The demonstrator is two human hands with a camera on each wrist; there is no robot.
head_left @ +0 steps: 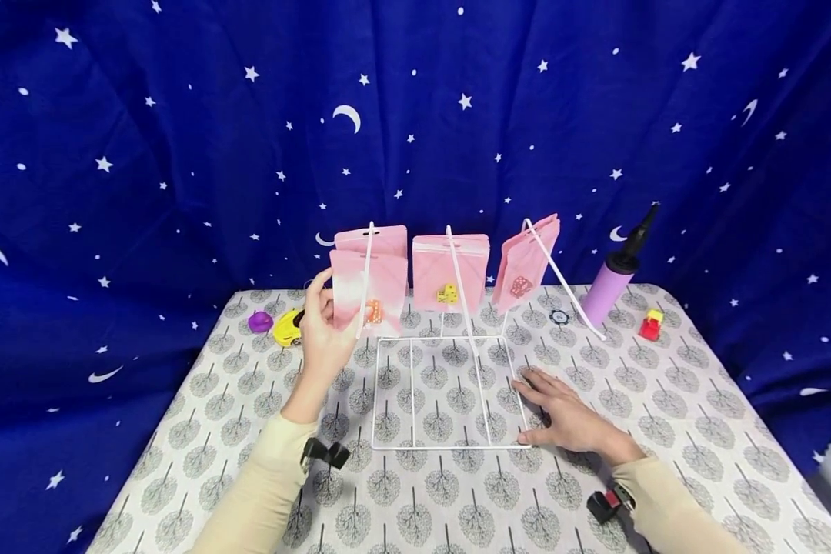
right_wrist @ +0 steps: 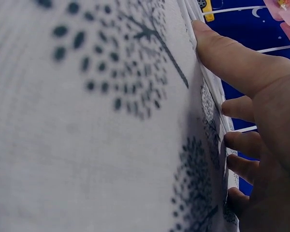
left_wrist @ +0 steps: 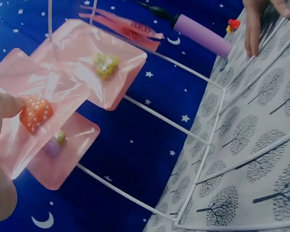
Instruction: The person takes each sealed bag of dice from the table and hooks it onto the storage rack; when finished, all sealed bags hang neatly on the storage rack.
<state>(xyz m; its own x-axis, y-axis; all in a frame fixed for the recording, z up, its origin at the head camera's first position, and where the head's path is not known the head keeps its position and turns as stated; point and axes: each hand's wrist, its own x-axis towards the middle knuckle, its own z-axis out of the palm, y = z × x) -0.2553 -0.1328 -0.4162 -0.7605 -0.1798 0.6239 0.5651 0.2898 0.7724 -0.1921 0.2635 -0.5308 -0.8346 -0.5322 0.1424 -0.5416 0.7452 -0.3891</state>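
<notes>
My left hand (head_left: 327,323) pinches a pink-and-clear zip bag (head_left: 349,278) with orange dotted dice (left_wrist: 36,113) showing in it. This bag is at the left hook of a white wire display rack (head_left: 450,447), in front of another pink bag (head_left: 388,238). Whether its hole is on the hook, I cannot tell. More pink bags hang from the middle hook, the front one (head_left: 425,269) with yellow dice (head_left: 447,293), and from the right hook (head_left: 542,245). My right hand (head_left: 564,412), fingers extended, rests on the rack's right base corner; its thumb touches the wire (right_wrist: 199,60).
Behind on the left lie a purple toy (head_left: 260,322) and a yellow toy car (head_left: 287,328). On the right are a purple hand pump (head_left: 607,296), a round dark chip (head_left: 559,317) and a red-and-yellow toy (head_left: 652,325). A tree-patterned cloth (head_left: 415,508) covers the table; a blue starry curtain (head_left: 415,115) hangs behind.
</notes>
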